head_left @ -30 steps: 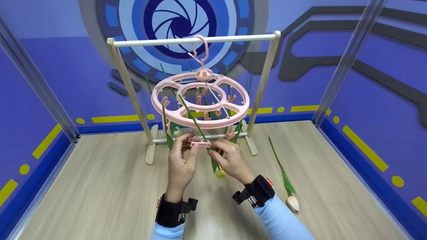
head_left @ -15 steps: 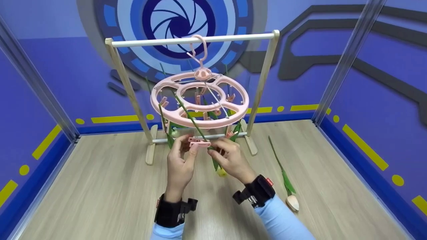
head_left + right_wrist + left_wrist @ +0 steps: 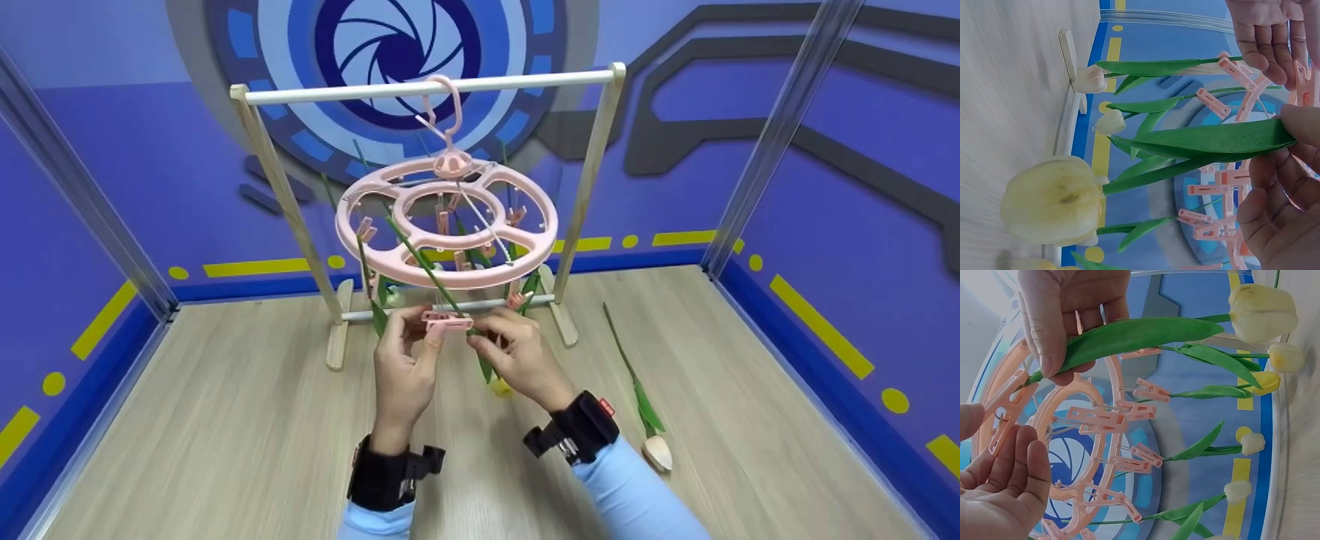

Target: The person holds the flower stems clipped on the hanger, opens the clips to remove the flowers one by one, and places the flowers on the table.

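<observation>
My left hand (image 3: pixel 405 367) pinches a pink clothespin (image 3: pixel 1009 408) between thumb and fingers below the front rim of a round pink clip hanger (image 3: pixel 450 279). My right hand (image 3: pixel 523 356) holds an artificial tulip (image 3: pixel 1053 199) by its stem and leaf. Its pale yellow bloom points down and its green stem leans up and left, across the hanger rim in the head view. The stem lies right at the clothespin's tip in the left wrist view. Several other tulips hang bloom-down from clips, including a white one (image 3: pixel 1110 122) and a yellow one (image 3: pixel 1266 383).
The hanger hooks over the white bar (image 3: pixel 337 92) of a wooden-legged rack (image 3: pixel 596 161). One loose cream tulip (image 3: pixel 658 454) lies on the wood-look table (image 3: pixel 247 435) at the right. Printed blue panels (image 3: pixel 847 225) stand behind and beside the rack.
The held tulip's stem top has tipped to the left, and its bloom has shifted slightly right. Both hands keep nearly the same place and hold.
</observation>
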